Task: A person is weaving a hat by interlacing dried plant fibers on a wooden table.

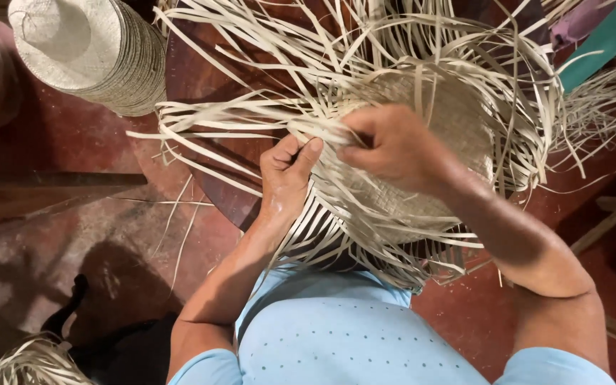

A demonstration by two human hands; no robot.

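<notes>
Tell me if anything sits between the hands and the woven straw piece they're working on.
Nothing visible does. The left hand and right hand are both already on the half-woven straw piece, their fingers pinching loose straw strips at its edge. The stack of finished hats stands well off to the side.

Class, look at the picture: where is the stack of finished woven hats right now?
The stack of hats sits at the upper left of the head view, on the reddish floor, left of the loose straw strips and beyond the left hand.
</notes>
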